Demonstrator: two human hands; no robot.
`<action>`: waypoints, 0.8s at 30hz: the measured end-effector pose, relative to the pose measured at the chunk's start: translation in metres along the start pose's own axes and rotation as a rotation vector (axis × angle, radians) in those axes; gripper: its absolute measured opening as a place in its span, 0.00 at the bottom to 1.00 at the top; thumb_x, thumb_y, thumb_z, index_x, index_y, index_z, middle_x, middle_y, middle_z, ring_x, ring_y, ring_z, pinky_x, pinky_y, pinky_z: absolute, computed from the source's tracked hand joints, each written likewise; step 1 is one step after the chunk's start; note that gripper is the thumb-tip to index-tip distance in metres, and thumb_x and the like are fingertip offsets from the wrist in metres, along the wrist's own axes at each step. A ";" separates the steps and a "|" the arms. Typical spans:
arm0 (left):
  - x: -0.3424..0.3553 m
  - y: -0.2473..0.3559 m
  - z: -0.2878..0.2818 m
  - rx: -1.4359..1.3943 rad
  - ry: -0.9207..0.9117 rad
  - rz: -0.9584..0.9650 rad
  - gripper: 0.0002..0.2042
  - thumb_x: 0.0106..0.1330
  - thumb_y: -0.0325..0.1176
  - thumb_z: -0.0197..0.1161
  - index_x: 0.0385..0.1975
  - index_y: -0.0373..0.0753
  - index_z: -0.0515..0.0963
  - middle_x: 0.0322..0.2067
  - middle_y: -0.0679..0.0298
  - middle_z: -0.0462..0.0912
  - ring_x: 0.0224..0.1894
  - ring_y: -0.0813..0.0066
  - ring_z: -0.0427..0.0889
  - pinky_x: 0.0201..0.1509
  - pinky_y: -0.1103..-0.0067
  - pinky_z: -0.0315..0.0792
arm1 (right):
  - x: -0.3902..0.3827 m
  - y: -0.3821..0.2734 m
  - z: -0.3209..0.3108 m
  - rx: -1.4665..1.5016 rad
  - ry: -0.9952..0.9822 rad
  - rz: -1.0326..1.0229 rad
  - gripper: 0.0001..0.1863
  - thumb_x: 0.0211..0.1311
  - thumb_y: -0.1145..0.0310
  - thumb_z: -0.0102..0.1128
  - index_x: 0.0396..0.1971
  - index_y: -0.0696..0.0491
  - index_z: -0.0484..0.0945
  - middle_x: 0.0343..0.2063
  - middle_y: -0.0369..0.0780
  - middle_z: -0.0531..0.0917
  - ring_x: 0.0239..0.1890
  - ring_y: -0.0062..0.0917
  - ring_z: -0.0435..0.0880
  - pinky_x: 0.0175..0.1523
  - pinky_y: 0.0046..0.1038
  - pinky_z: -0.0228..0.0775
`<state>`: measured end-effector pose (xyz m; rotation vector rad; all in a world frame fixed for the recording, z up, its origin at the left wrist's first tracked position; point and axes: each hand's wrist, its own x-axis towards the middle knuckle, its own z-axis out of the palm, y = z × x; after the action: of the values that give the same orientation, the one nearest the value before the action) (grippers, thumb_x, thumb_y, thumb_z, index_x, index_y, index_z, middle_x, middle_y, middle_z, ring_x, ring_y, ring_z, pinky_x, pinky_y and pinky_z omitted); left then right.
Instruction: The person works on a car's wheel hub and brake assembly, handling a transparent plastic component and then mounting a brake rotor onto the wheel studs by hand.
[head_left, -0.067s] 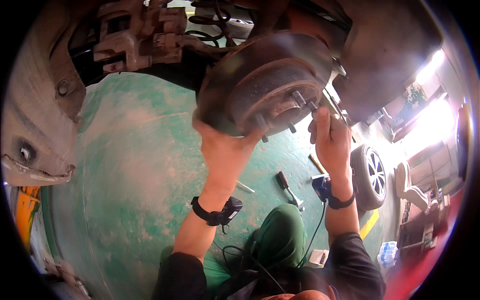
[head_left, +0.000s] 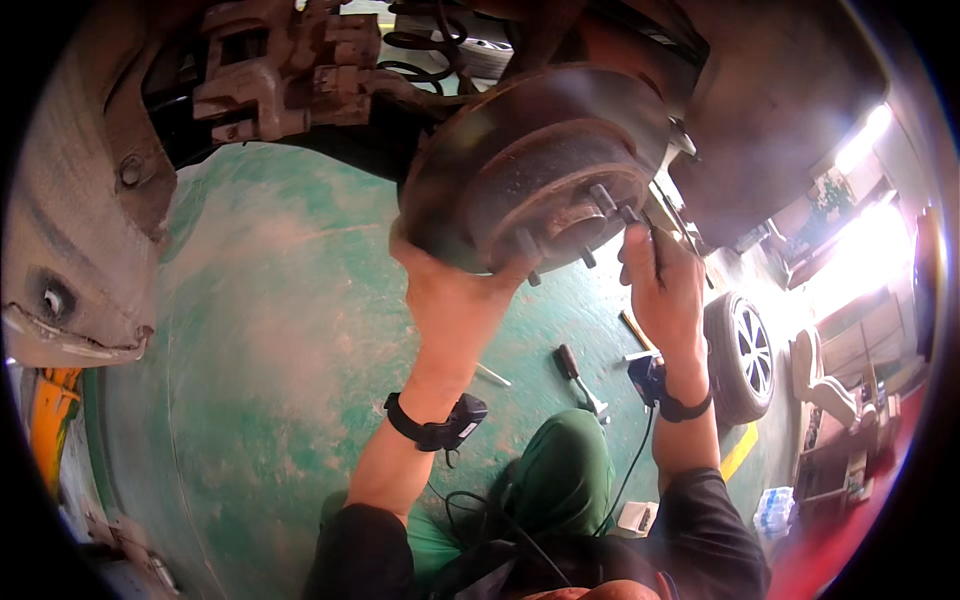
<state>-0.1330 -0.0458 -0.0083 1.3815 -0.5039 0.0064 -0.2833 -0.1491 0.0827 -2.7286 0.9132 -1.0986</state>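
A rusty brake disc (head_left: 540, 125) with a raised hub face hangs in front of me, several wheel studs (head_left: 600, 197) sticking out of it. My left hand (head_left: 455, 295) is closed round the disc's lower left edge, the thumb up by a lower stud and the other fingers mostly hidden behind. At the right side of the hub, my right hand (head_left: 665, 280) is curled, thumb and fingers pinched at the tip of another wheel stud (head_left: 628, 213). Whether a small part sits between those fingertips is hidden. Both wrists wear black straps with small boxes.
A brake caliper (head_left: 265, 75) is at the upper left, a coil spring (head_left: 425, 45) behind. On the green floor (head_left: 270, 300) lie a ratchet (head_left: 578, 378) and a pale rod (head_left: 493, 375). A removed wheel (head_left: 742, 358) stands at right. A cable (head_left: 630, 465) runs by my knee.
The whole view has shifted very slightly. My right thumb is a little lower against the stud; my left hand keeps its place on the disc.
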 end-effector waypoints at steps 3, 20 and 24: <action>0.001 -0.003 -0.003 0.053 0.000 0.000 0.57 0.41 0.37 0.85 0.61 0.22 0.43 0.56 0.40 0.69 0.56 0.51 0.76 0.59 0.68 0.73 | 0.000 -0.003 0.001 -0.257 -0.012 -0.057 0.30 0.75 0.48 0.48 0.21 0.56 0.81 0.12 0.43 0.78 0.17 0.38 0.79 0.29 0.35 0.69; -0.003 -0.001 0.000 0.000 -0.021 0.075 0.53 0.46 0.37 0.83 0.59 0.23 0.45 0.56 0.38 0.68 0.58 0.52 0.74 0.61 0.67 0.71 | -0.015 0.008 -0.006 -0.005 0.230 -0.131 0.13 0.48 0.78 0.56 0.37 0.54 0.79 0.26 0.42 0.83 0.25 0.39 0.83 0.33 0.37 0.75; -0.002 0.002 -0.002 0.032 -0.014 0.065 0.52 0.46 0.36 0.83 0.59 0.23 0.45 0.56 0.38 0.68 0.58 0.52 0.74 0.61 0.67 0.70 | -0.015 0.017 -0.003 -0.128 -0.341 -0.151 0.10 0.49 0.78 0.56 0.29 0.49 0.82 0.25 0.40 0.85 0.25 0.35 0.84 0.33 0.36 0.76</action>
<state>-0.1347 -0.0429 -0.0068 1.3964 -0.5624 0.0573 -0.3019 -0.1542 0.0710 -2.9988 0.7599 -0.5763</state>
